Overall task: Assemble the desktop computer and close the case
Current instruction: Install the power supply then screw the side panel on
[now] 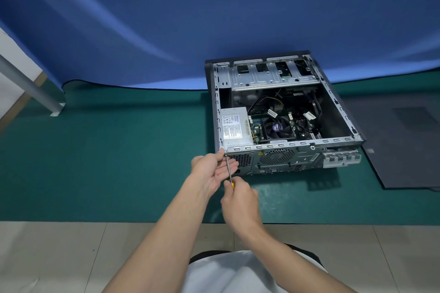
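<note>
At nine o'clock a grey metal leg [31, 83] is seen standing on the green-matted bench [119, 162], with a blue cloth [166, 31] draped behind. Near the centre the left hand [213, 170] is held with its fingers mostly straight, and the shaft of a screwdriver [228, 169] is steadied against them. The tip is set at the near left corner of the computer case [281, 144] (whether a screw sits under it cannot be told). At five o'clock of that hand, the yellow handle is gripped by the right hand [240, 200]. The case is laid on its side at one o'clock of the hands, uncovered, with the power supply [235, 126] at its left and the fan [277, 127] near its middle. At three o'clock a dark side panel [404, 145] is laid flat on the bench beside the case.
</note>
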`<state>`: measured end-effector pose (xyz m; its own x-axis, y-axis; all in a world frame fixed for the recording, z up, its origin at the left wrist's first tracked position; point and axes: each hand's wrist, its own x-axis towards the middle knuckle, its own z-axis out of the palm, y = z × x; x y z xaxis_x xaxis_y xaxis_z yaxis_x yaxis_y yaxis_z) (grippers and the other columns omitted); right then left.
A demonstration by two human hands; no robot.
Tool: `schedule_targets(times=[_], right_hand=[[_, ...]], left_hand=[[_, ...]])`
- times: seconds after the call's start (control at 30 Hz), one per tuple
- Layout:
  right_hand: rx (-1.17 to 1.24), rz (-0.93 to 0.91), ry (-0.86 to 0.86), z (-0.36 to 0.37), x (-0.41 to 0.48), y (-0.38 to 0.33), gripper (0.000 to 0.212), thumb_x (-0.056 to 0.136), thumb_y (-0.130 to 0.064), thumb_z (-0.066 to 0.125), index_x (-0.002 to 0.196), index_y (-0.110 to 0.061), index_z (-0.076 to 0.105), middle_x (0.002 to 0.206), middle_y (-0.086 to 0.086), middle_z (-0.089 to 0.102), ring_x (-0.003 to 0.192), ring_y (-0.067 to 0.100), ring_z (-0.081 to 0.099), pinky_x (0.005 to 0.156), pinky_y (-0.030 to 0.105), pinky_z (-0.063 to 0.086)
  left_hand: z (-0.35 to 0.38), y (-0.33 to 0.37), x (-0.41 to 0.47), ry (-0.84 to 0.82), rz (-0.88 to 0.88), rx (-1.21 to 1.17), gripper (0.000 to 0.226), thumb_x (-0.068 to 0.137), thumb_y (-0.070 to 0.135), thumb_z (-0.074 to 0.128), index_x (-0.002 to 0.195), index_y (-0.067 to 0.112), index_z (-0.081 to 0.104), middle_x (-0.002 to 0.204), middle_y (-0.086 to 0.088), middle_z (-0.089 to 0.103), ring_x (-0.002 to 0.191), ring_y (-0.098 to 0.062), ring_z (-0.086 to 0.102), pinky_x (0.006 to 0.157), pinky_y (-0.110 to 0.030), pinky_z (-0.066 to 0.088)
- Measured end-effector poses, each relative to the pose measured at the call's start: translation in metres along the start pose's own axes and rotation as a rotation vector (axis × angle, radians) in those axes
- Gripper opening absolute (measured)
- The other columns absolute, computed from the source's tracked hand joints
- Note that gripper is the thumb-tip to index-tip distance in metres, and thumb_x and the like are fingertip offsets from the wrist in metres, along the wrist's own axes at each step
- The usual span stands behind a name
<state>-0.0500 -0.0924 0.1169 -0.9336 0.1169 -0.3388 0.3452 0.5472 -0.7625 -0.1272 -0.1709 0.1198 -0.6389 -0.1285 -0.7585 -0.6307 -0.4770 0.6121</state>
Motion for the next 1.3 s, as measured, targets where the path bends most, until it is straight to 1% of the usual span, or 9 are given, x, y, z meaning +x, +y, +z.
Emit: schedule_targets(times=[0.1,0.23,0.43,0.73,0.83,0.97,1.07,1.17,1.3], right_hand=[[-0.063,-0.018,0.016,-0.001,-0.002,-0.002,0.026,0.102,-0.025,0.036,0.101,-0.009,0.055,0.094,0.014,0.062,0.078,0.021,0.043,0.063,0.031,0.030],[-0.090,-0.015,0.006,-0.001,-0.002,-0.002,0.026,0.102,-0.026,0.035,0.104,-0.009,0.055,0.098,0.014,0.062,0.095,0.028,0.052,0.067,0.032,0.033],[-0.053,0.019,0.013,-0.001,0.000,-0.004,0.026,0.101,-0.025,0.036,0.101,-0.008,0.056,0.098,0.015,0.062,0.077,0.021,0.040,0.063,0.031,0.031],[-0.246,-0.060,0.007,0.004,0.003,-0.004,0.017,0.097,-0.016,0.040,0.098,-0.007,0.053,0.092,0.012,0.059,0.085,0.030,0.058,0.062,0.030,0.036],[0.141,0.070,-0.061,0.001,0.007,-0.003,0.025,0.099,-0.020,0.039,0.088,-0.007,0.058,0.081,0.011,0.063,0.067,0.024,0.055,0.059,0.030,0.040],[1.223,0.383,-0.310,-0.005,0.008,-0.001,0.023,0.100,-0.004,0.036,0.083,-0.002,0.052,0.062,0.011,0.046,0.035,0.008,0.028,0.032,0.016,0.019],[1.470,0.443,-0.406,-0.008,0.008,0.001,0.020,0.100,-0.005,0.036,0.090,0.001,0.053,0.065,0.012,0.047,0.035,0.007,0.029,0.030,0.016,0.019],[1.388,0.445,-0.378,-0.009,0.007,0.000,0.018,0.099,-0.007,0.043,0.089,0.001,0.056,0.061,0.011,0.052,0.038,0.008,0.033,0.031,0.017,0.023],[0.731,0.344,-0.119,-0.005,0.003,0.002,0.026,0.093,-0.025,0.060,0.075,-0.007,0.057,0.060,0.005,0.060,0.046,0.016,0.049,0.042,0.026,0.041]], left_hand=[[0.001,0.000,0.000,0.006,-0.004,0.000,0.020,0.094,0.006,0.062,0.094,-0.014,0.059,0.077,-0.029,0.068,0.065,-0.034,0.071,0.056,-0.038,0.061],[0.001,0.001,-0.001,0.008,-0.002,0.007,0.021,0.095,0.006,0.062,0.098,-0.015,0.059,0.081,-0.030,0.068,0.067,-0.034,0.071,0.057,-0.038,0.061],[0.002,0.000,-0.001,0.013,0.002,0.004,0.021,0.094,0.006,0.063,0.096,-0.015,0.059,0.079,-0.029,0.068,0.065,-0.033,0.071,0.056,-0.037,0.061],[0.002,0.000,-0.001,0.018,0.006,-0.005,0.021,0.094,0.005,0.063,0.098,-0.015,0.059,0.078,-0.030,0.069,0.063,-0.033,0.072,0.054,-0.036,0.061],[0.001,-0.001,0.000,0.015,0.015,0.011,0.022,0.094,0.008,0.064,0.092,-0.014,0.060,0.076,-0.028,0.070,0.063,-0.031,0.072,0.055,-0.034,0.061],[-0.005,-0.007,-0.002,-0.008,0.058,0.123,0.024,0.095,0.016,0.063,0.094,-0.008,0.064,0.079,-0.018,0.074,0.068,-0.024,0.074,0.052,-0.028,0.056],[-0.008,-0.008,-0.005,-0.098,0.018,0.113,0.016,0.098,0.007,0.056,0.103,-0.007,0.062,0.088,-0.017,0.075,0.078,-0.025,0.075,0.062,-0.029,0.048],[-0.006,-0.009,-0.007,-0.082,0.002,0.066,0.011,0.097,0.000,0.054,0.098,-0.007,0.062,0.085,-0.017,0.075,0.073,-0.022,0.074,0.059,-0.024,0.052],[-0.001,-0.010,-0.008,-0.056,0.042,0.007,0.011,0.095,-0.008,0.052,0.091,-0.011,0.061,0.076,-0.020,0.073,0.068,-0.024,0.074,0.053,-0.022,0.058]])
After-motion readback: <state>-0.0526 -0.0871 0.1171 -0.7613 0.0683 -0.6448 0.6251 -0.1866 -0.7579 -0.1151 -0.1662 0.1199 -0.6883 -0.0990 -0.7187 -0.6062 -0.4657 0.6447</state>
